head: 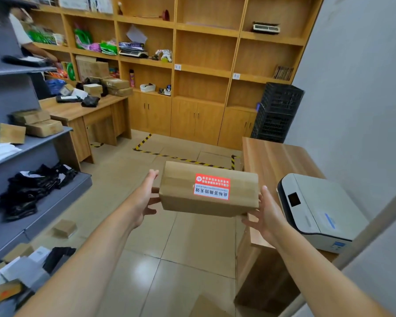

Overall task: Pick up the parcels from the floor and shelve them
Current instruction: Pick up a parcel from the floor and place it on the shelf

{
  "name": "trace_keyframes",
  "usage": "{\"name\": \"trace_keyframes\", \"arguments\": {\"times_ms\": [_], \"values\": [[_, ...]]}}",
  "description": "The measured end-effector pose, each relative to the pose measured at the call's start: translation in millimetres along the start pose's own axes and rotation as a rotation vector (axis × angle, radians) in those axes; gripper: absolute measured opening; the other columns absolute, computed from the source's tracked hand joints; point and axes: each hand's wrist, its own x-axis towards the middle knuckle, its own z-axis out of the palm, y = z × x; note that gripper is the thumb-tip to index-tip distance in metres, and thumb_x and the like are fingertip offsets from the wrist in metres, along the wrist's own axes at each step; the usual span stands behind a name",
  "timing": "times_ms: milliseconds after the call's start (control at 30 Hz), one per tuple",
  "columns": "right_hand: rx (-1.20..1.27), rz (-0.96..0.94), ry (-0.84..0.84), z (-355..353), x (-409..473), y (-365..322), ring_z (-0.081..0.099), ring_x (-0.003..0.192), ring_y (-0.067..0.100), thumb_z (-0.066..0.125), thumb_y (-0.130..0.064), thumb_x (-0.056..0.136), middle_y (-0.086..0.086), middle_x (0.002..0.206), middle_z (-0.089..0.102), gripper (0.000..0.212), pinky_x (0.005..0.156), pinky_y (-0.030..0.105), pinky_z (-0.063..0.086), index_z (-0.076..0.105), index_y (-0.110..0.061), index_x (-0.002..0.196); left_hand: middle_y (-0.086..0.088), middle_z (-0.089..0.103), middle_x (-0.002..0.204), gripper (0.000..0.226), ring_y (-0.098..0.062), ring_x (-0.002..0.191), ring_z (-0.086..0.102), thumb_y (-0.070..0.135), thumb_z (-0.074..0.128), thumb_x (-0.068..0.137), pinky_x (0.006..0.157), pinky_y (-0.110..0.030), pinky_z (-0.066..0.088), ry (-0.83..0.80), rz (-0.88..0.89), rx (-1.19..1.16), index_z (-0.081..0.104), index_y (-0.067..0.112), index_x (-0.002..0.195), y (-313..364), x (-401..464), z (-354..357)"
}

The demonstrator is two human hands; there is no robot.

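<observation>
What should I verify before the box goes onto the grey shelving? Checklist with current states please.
1. Cardboard box held at both ends: ok, left hand on one end, right hand at the other.
2. Box off the floor: ok, it is held in the air above the tiles.
3. Free space on the grey shelf unit: cannot tell, visible tiers already carry boxes and black bags.
4. Path to the shelf: ok, nothing stands between the box and the unit.
5. Floor parcels left: not ok, a small box still lies by the shelf base.
6. Red label facing up: ok.
</observation>
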Motion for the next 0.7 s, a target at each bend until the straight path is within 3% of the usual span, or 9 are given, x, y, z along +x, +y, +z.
{"name": "trace_keyframes", "arguments": {"times_ms": [133,233,300,367,467,567,700], "values": [[0.012,0.004,-0.039,-1,-7,-3,0.056,0.115,0.027,0.027,-0.059,0.093,0.008,0.123,0.06,0.053,0.095,0.052,0.046,0.051,-0.027,0.127,0.003,0.058,0.112,0.054,-0.019,0.102,0.053,0.065,0.012,0.089,0.096,-0.047,0.038,-0.073,0.016,0.071,0.046,0.043,0.125,4,-7,3],[0.024,0.02,-0.051,1,-11,-7,0.057,0.113,0.026,0.028,-0.059,0.092,0.009,0.121,0.059,0.054,0.094,0.05,0.048,0.05,-0.024,0.127,-0.004,0.058,0.11,0.055,-0.019,0.095,0.054,0.066,0.015,0.088,0.085,-0.042,0.043,-0.081,0.02,0.026,0.051,0.039,0.119,7,-9,2],[0.039,0.035,-0.071,3,-13,-7,0.056,0.111,0.024,0.029,-0.058,0.093,0.008,0.119,0.059,0.053,0.094,0.048,0.047,0.051,-0.022,0.124,-0.004,0.058,0.105,0.05,-0.02,0.089,0.054,0.064,0.019,0.089,0.075,-0.038,0.046,-0.082,0.023,0.002,0.053,0.035,0.112,7,-11,3],[0.034,0.045,-0.08,5,-15,-8,0.056,0.112,0.025,0.033,-0.054,0.093,0.01,0.12,0.06,0.048,0.091,0.047,0.049,0.051,-0.019,0.121,-0.003,0.058,0.105,0.043,-0.02,0.086,0.052,0.062,0.027,0.089,0.074,-0.038,0.047,-0.089,0.02,-0.013,0.049,0.034,0.112,5,-13,3],[-0.006,0.028,-0.053,5,-18,-7,0.056,0.105,0.024,0.043,-0.042,0.094,0.014,0.119,0.058,0.033,0.08,0.043,0.048,0.047,-0.017,0.114,-0.003,0.059,0.104,0.026,-0.019,0.082,0.051,0.044,0.045,0.091,0.073,-0.037,0.045,-0.083,0.035,-0.03,0.043,0.036,0.115,2,-17,4],[0.005,0.001,-0.054,6,-23,-8,0.053,0.088,0.021,0.046,-0.032,0.094,0.012,0.105,0.057,0.013,0.07,0.04,0.047,0.047,-0.02,0.1,-0.003,0.061,0.11,0.036,-0.018,0.083,0.053,0.025,0.052,0.09,0.069,-0.037,0.045,-0.078,0.058,-0.067,0.038,0.034,0.123,0,-20,5],[0.04,-0.021,-0.071,7,-28,-7,0.055,0.084,0.018,0.049,-0.022,0.094,0.007,0.102,0.059,0.016,0.063,0.037,0.048,0.048,-0.022,0.11,0.003,0.048,0.127,0.063,-0.018,0.098,0.055,0.014,0.057,0.086,0.075,-0.036,0.048,-0.06,0.095,-0.067,0.026,0.032,0.138,-2,-23,0]]}}
